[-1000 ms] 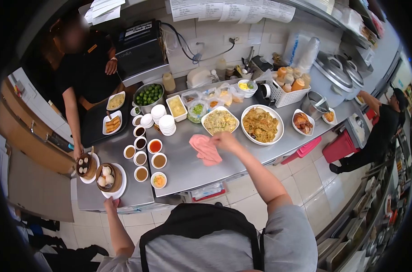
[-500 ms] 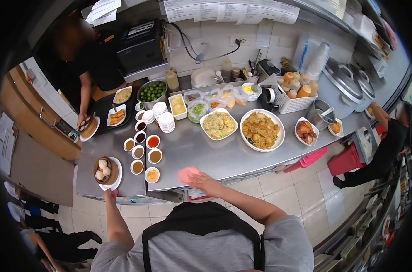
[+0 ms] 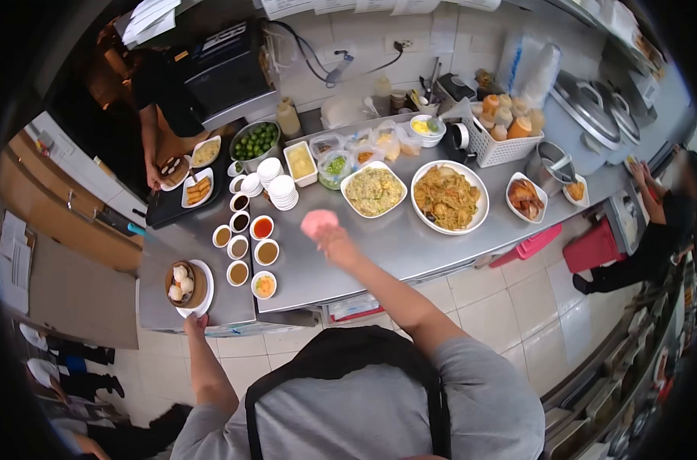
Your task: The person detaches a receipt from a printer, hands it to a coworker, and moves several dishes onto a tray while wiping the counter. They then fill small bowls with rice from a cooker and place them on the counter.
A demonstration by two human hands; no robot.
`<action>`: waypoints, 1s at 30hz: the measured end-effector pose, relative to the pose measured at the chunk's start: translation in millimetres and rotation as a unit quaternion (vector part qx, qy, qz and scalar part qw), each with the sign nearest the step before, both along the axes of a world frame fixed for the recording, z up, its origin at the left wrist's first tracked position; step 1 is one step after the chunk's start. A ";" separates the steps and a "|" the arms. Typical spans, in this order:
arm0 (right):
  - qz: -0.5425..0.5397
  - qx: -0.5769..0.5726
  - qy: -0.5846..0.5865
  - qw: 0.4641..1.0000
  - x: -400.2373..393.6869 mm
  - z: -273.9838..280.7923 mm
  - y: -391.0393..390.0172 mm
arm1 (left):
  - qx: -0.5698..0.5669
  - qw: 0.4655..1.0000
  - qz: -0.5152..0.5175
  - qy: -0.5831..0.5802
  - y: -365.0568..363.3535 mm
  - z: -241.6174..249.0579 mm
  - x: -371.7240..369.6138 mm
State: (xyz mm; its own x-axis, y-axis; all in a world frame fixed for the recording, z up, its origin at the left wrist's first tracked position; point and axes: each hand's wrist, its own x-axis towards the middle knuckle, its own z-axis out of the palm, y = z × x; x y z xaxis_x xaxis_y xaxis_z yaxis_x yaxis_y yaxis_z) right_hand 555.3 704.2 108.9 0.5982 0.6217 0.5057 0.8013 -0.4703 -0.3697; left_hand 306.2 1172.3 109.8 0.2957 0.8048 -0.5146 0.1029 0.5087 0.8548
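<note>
The right hand (image 3: 335, 244), grip closed on a cloth (image 3: 318, 222), has swept from the tabletop's (image 3: 394, 247) near edge to right of the cups (image 3: 266, 251), apparently mid-wipe, the left hand's (image 3: 196, 323) grip at the plate (image 3: 208, 289) unclear.

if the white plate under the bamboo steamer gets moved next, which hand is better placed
Probably the left hand: it is right at the near edge of the white plate. The right hand is farther away and holds a pink cloth.
</note>
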 end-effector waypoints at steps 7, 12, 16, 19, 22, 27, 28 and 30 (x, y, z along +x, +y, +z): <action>0.234 0.187 0.188 0.935 -96.3 82.1 -46.5 | 0.040 0.999 -0.006 0.022 12.0 -9.9 0.7; -0.089 0.108 0.000 0.990 -62.6 43.8 -111.9 | 0.044 0.999 -0.019 0.008 6.9 -12.4 -2.7; -0.286 0.271 0.178 0.902 -74.6 75.2 -148.8 | 0.030 0.999 -0.034 -0.009 11.8 -13.2 -3.3; -0.376 0.586 0.451 0.559 -53.0 42.9 -200.7 | -0.023 0.998 -0.055 -0.025 21.5 -7.6 -11.4; -0.303 0.662 0.448 0.519 -28.6 39.7 -239.8 | 0.012 1.000 -0.018 0.020 27.6 5.6 -25.7; -0.232 0.694 0.464 0.499 -1.5 29.3 -264.5 | 0.477 0.851 0.087 0.201 10.6 61.5 -10.3; -0.232 0.693 0.465 0.500 -3.5 31.9 -266.2 | 0.569 0.797 0.087 0.180 1.5 73.1 2.7; -0.282 0.665 0.469 0.508 -8.6 46.5 -268.7 | 0.591 0.801 0.017 0.096 -54.9 116.2 45.0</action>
State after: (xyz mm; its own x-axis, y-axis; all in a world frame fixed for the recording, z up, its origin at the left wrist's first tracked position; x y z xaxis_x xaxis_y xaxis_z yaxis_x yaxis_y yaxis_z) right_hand 546.7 435.5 155.4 0.8569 -0.3007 -0.4187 -0.1451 0.6386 -0.7557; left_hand 351.2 1117.4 225.9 0.2699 0.7697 0.5786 0.2932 -0.6380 0.7120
